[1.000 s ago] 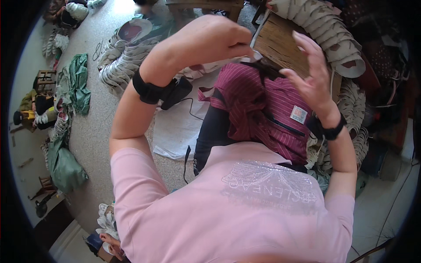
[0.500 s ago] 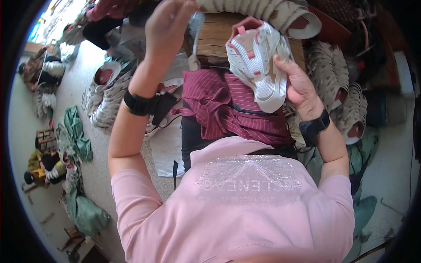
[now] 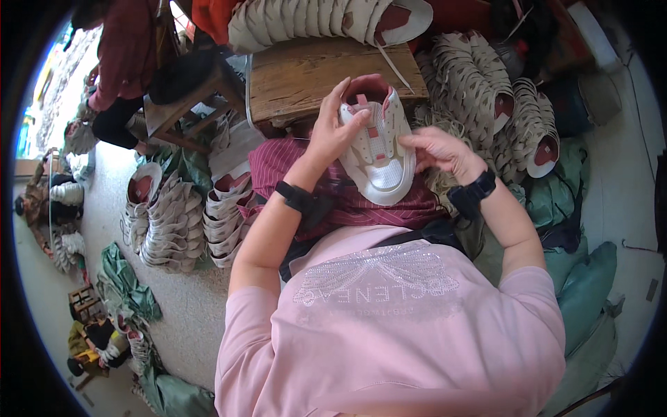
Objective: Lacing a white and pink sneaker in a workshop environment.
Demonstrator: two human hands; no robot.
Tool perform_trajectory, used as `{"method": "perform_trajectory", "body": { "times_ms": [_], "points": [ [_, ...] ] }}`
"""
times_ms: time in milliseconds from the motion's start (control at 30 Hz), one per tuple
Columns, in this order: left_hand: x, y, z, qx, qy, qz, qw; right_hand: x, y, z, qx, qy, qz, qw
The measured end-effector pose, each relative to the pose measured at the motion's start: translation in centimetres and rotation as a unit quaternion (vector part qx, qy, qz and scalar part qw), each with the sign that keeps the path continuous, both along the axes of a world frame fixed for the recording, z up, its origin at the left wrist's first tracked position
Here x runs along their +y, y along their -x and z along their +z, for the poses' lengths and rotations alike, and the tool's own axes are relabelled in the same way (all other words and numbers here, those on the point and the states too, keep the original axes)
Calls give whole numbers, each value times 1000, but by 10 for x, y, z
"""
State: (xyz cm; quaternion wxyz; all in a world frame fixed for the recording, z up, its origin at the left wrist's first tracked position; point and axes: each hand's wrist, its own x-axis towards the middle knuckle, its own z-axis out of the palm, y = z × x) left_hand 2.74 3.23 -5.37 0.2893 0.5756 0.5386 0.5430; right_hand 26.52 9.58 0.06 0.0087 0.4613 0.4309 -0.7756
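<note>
A white sneaker (image 3: 377,149) with pink-red lining and tabs is held over my lap, its toe pointing toward me. My left hand (image 3: 332,131) grips its left side near the ankle opening, thumb lying across the upper. On the other side, my right hand (image 3: 445,151) has its thumb and curled fingers closed at the sneaker's edge. Whether a needle or thread is between those fingers is too small to make out. Under the sneaker, a maroon striped cloth (image 3: 274,167) covers my lap.
Just beyond the sneaker stands a wooden bench (image 3: 299,76), with a row of nested shoe uppers (image 3: 306,26) along its far side. More stacked uppers (image 3: 472,76) stand at right, others (image 3: 174,222) on the floor at left. A person (image 3: 125,62) sits at upper left.
My left hand has come down from its raised position onto the sneaker. My right hand has shifted lower along the sneaker's right side, and the sneaker has moved left and down in view.
</note>
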Motion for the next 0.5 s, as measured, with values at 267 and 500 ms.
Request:
{"method": "perform_trajectory", "body": {
  "times_ms": [267, 500],
  "points": [
    [-9, -22, 8, 2, 13, 54, 998, 16, 57, -49, 55, -582, -53, 810],
    [-17, -14, -32, -96, 66, 7, 993, 14, 59, -61, 20, -559, -19, 829]
  ]
}}
